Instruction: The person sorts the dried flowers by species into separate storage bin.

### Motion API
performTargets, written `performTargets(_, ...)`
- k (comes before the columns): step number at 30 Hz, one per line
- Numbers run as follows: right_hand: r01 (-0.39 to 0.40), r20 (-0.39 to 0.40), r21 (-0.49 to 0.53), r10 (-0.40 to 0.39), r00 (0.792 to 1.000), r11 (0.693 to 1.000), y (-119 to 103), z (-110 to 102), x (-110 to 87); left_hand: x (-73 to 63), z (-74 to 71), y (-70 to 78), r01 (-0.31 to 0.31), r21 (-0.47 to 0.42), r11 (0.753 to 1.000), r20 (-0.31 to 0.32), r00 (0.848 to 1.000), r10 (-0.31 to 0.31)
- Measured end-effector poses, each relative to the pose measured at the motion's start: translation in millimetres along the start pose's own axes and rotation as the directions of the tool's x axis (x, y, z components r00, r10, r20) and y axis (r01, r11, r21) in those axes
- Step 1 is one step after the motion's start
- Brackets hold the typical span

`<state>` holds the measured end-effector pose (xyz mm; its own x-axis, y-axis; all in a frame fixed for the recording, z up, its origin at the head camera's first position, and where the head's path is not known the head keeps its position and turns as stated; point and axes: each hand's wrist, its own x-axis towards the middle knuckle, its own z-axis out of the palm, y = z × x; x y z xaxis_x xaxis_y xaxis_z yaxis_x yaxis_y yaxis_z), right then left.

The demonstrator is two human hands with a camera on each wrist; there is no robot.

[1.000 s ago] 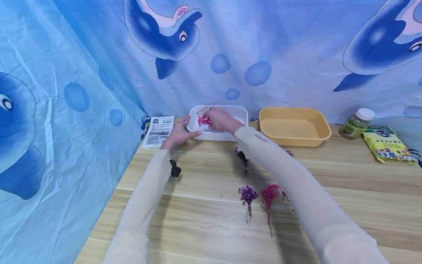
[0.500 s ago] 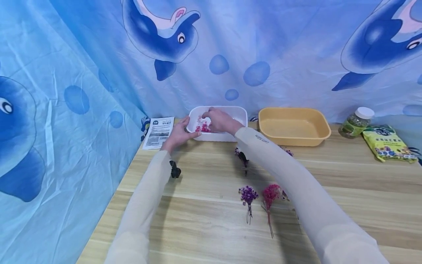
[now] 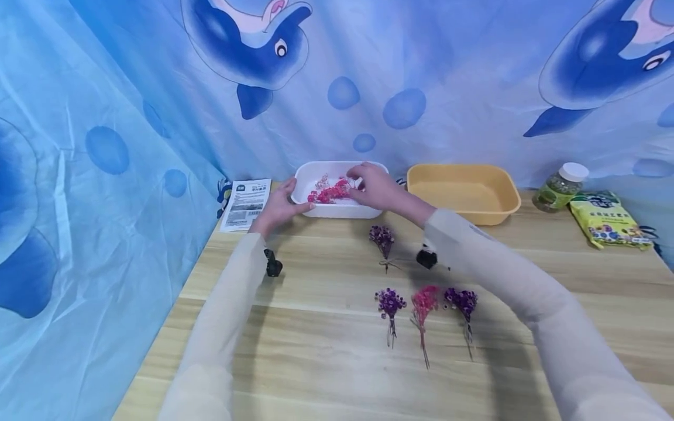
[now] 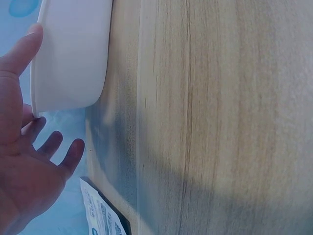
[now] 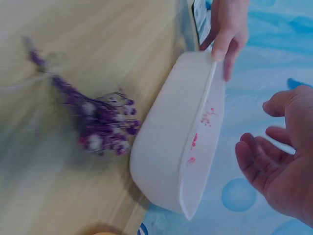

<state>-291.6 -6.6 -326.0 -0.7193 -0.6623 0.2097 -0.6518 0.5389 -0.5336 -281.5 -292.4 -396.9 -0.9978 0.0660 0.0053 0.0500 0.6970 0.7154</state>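
A white plastic basin (image 3: 347, 213) stands at the back of the table. Pink and red dried flowers (image 3: 330, 192) lie inside it. My left hand (image 3: 276, 208) holds the basin's left corner, thumb over the near rim and forefinger at the end; the other fingers spread free in the left wrist view. Over the basin's right half is my right hand (image 3: 378, 188). Its fingers bend loosely with nothing between them in the right wrist view, apart from the rim. A tied purple dried-flower bunch (image 3: 381, 235) lies just in front of the basin.
Nearer lie two purple bunches (image 3: 390, 303) and a pink bunch (image 3: 424, 299). A yellow basin (image 3: 463, 214) stands right of the white one. Farther right are a white-lidded jar (image 3: 559, 187) and a yellow-green packet (image 3: 608, 221). A printed sheet (image 3: 245, 204) lies left, before a blue curtain (image 3: 453, 70).
My right hand has drawn back to the right and up from the pink flowers, which show more fully in the basin. My left hand stays at the corner. The view has shifted slightly.
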Motion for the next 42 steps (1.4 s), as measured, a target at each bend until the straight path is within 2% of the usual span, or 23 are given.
performTargets(3, -0.007, -0.022, 0.069, 0.008, 1.0, 0.998, -1, -8, -28.0, 0.5, -2.0, 0.0, 0.009, 0.015, 1.0, 0.002, 1.0, -0.009)
performTargets(10, -0.102, -0.057, 0.189, 0.114, 0.992, 0.977, -7, -18, -98.8, 1.8, 0.1, -1.7, 0.022, 0.018, 1.0, 0.002, 1.0, -0.022)
performTargets(15, -0.175, -0.077, 0.218, 0.196, 0.978, 0.96, -12, -20, -148.1, 2.3, 0.9, -2.6, 0.016, 0.028, 0.999, 0.003, 1.0, -0.016)
performTargets(23, -0.207, -0.141, 0.227, 0.243, 0.96, 0.952, -23, -9, -213.2, 1.9, 0.2, -2.6, 0.004, 0.033, 0.999, 0.007, 1.0, -0.004)
performTargets(31, -0.281, -0.158, 0.287, 0.335, 0.929, 0.916, -35, 9, -262.0, 2.4, 1.5, -0.2, 0.002, 0.028, 1.0, 0.012, 1.0, -0.003)
performTargets(33, -0.264, -0.185, 0.279, 0.322, 0.929, 0.923, -37, 18, -270.3, 2.2, 1.4, 0.9, 0.004, 0.023, 1.0, 0.007, 1.0, -0.005)
performTargets(36, -0.263, -0.208, 0.288, 0.328, 0.921, 0.921, -41, 32, -279.6, 2.0, 1.5, 1.9, 0.001, 0.025, 1.0, 0.006, 1.0, -0.001)
performTargets(42, -0.319, -0.224, 0.304, 0.393, 0.892, 0.898, -46, 55, -287.2, 2.2, 1.9, -0.2, 0.006, 0.03, 1.0, 0.011, 1.0, -0.007)
